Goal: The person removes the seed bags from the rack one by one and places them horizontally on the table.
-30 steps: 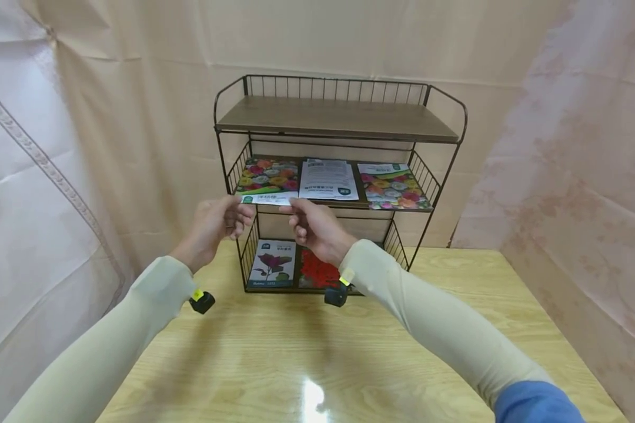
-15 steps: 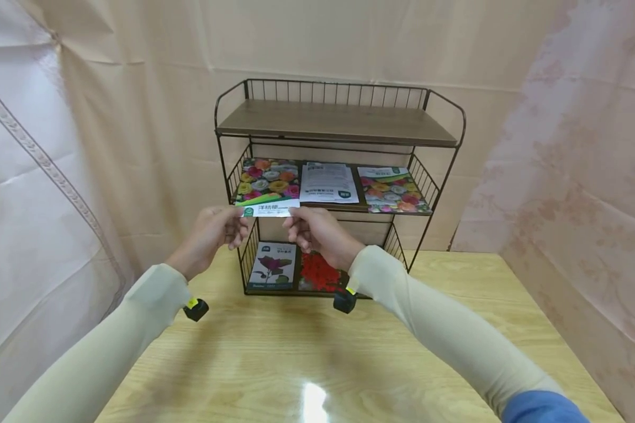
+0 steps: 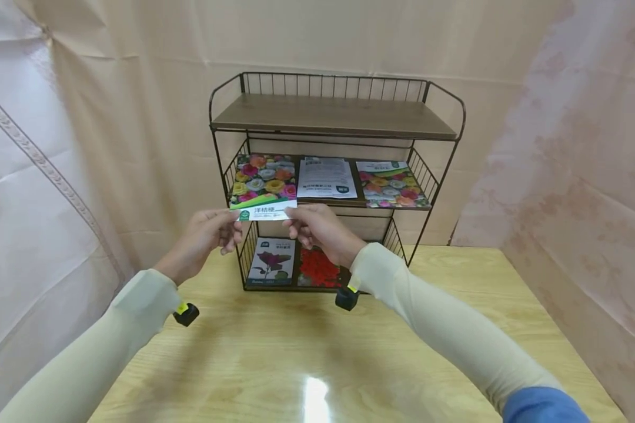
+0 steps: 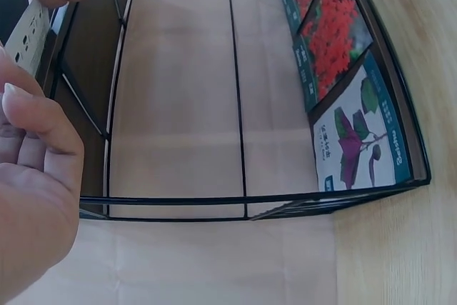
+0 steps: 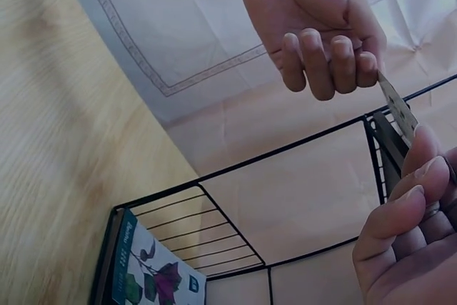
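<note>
Left hand (image 3: 198, 239) and right hand (image 3: 325, 232), both clamped, fingers and thumbs pinching the flower packet (image 3: 263, 192) by its white edge, jutting past the middle shelf (image 3: 360, 191)!

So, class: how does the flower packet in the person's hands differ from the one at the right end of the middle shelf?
The held packet is pinched by the left hand and right hand; the right-end packet lies with no hand on it. The held packet's white band is at its near edge, while the right-end packet's is at its far edge. Both show multicoloured flowers.
</note>
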Demonstrator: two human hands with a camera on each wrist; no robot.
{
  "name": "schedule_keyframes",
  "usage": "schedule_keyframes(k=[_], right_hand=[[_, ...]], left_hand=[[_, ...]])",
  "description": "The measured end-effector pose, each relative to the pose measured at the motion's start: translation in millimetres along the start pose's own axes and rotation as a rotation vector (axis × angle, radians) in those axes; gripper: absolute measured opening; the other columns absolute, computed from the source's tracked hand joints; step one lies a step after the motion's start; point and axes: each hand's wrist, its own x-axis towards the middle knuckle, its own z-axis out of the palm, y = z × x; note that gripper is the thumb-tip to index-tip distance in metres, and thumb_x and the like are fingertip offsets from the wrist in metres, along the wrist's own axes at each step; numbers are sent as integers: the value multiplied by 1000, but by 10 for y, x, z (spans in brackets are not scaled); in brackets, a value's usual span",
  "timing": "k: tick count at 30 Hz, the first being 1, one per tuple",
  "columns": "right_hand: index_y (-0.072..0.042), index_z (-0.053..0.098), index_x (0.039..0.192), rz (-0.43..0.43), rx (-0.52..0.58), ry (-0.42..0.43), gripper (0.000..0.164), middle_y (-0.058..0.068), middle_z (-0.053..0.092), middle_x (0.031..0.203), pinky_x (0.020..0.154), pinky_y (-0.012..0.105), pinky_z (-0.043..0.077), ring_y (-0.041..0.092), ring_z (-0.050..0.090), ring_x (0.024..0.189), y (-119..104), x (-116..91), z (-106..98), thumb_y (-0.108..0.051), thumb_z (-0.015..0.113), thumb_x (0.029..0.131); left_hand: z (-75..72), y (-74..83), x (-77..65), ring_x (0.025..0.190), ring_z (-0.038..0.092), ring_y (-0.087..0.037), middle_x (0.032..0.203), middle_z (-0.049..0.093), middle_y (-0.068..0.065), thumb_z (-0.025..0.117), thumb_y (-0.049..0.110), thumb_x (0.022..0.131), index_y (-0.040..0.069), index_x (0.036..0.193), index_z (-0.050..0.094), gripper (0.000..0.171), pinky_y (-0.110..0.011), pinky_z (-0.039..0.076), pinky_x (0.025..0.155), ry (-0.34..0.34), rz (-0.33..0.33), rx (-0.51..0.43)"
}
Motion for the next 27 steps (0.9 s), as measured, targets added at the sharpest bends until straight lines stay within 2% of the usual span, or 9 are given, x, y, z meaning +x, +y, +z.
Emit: schedule_keyframes(k=[6, 7, 12, 19, 27], right_hand=[[0, 67, 99, -17, -38, -8, 34, 3, 60, 74, 53, 23, 37, 11, 40, 54, 25, -82, 4, -30, 55, 108], [-2, 67, 96, -25, -44, -11, 32, 3, 60, 74, 53, 24, 37, 12, 40, 54, 33, -97, 11, -30, 56, 108], [-4, 68, 95, -48, -74, -39, 34, 3, 61, 74, 54, 25, 38, 13, 40, 54, 82, -177, 54, -34, 57, 107], [-7, 67, 88, -32, -116, -84, 35, 3, 61, 72, 55, 26, 38, 14, 41, 56, 205, -283, 69, -35, 58, 107], [-6, 67, 88, -25, -138, -124, 37, 4, 63, 73, 54, 26, 39, 16, 41, 57, 314, -385, 80, -39, 61, 105]], left_hand=[[27, 9, -101, 58, 55, -13, 77, 66, -6, 54, 30, 109, 2, 89, 66, 37, -24, 45, 53, -22, 26, 62], [26, 4, -126, 59, 56, -13, 77, 66, -5, 54, 31, 109, 2, 89, 66, 38, -25, 45, 53, -25, 29, 75], [-2, -33, -258, 58, 56, -13, 75, 67, -4, 53, 33, 109, -4, 90, 63, 43, -26, 45, 52, -34, 36, 130], [-15, -108, -409, 59, 57, -13, 75, 67, -4, 55, 32, 109, -2, 90, 62, 40, -27, 48, 54, -65, 14, 164], [-46, -240, -518, 57, 57, -15, 78, 68, -7, 52, 35, 110, -5, 93, 60, 44, -27, 44, 50, -120, 19, 210]])
